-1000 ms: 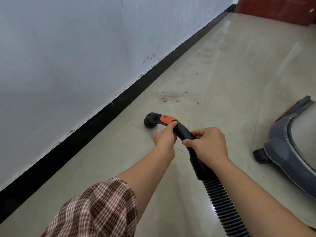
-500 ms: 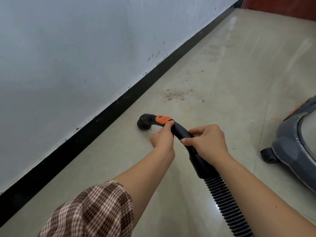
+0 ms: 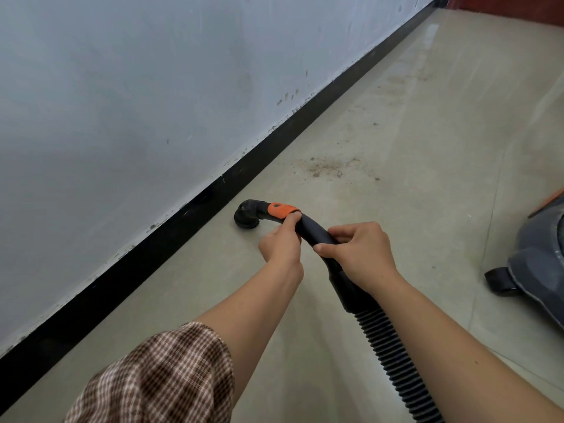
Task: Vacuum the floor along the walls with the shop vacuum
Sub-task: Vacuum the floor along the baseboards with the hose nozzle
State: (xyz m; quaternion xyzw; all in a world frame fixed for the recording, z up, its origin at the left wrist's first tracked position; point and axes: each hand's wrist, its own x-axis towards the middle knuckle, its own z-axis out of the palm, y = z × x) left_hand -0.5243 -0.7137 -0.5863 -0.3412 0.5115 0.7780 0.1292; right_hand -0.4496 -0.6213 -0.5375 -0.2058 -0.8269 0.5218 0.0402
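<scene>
A black curved vacuum handle [image 3: 316, 232] with an orange band [image 3: 279, 210] ends in a round black nozzle [image 3: 246, 215] that rests on the beige floor close to the black baseboard [image 3: 183, 221]. My left hand [image 3: 282, 241] grips the handle just behind the orange band. My right hand [image 3: 360, 250] grips it further back, above the ribbed black hose [image 3: 393, 358]. A patch of brown dirt [image 3: 326, 167] lies on the floor beyond the nozzle. The grey shop vacuum [image 3: 537, 267] stands at the right edge, partly out of view.
A pale blue-white wall [image 3: 137, 102] with scuff marks runs along the left above the baseboard. A reddish-brown door or panel [image 3: 512, 7] closes the far end. Faint dust streaks [image 3: 403, 83] lie further along the wall.
The nozzle has slid left toward the baseboard, with both hands following it. The shop vacuum has shifted toward the right edge of view.
</scene>
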